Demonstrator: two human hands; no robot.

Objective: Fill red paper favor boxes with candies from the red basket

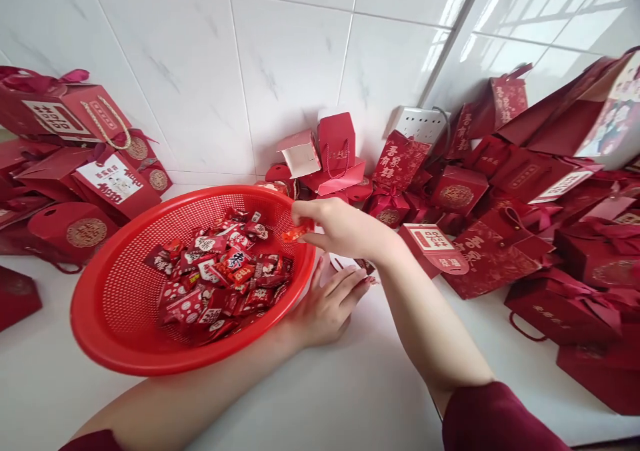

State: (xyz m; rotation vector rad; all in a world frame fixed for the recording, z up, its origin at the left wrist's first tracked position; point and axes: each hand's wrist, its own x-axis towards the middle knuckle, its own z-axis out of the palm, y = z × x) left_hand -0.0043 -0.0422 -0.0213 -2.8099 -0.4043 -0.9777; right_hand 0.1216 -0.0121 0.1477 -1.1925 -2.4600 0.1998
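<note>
My right hand (340, 228) is over the right rim of the red plastic basket (120, 264), pinching a small orange-red wrapped candy (295, 233) between thumb and fingers. In the basket lies a heap of wrapped candies (235, 271), mostly red with white print. Beside the basket, my left hand (327, 304) rests low with its fingers curved around a small gift box (343, 262). White inner sides of this box show at its open top. Its lower part is hidden behind the left hand, and my right forearm passes just above it.
Red gift boxes (107, 184) are piled at the left. More red boxes (500, 244) crowd the right side, and several stand by the tiled wall (290, 51), including an open one (300, 154). A power strip (417, 124) leans at the corner. Everything stands on a white tabletop (360, 384).
</note>
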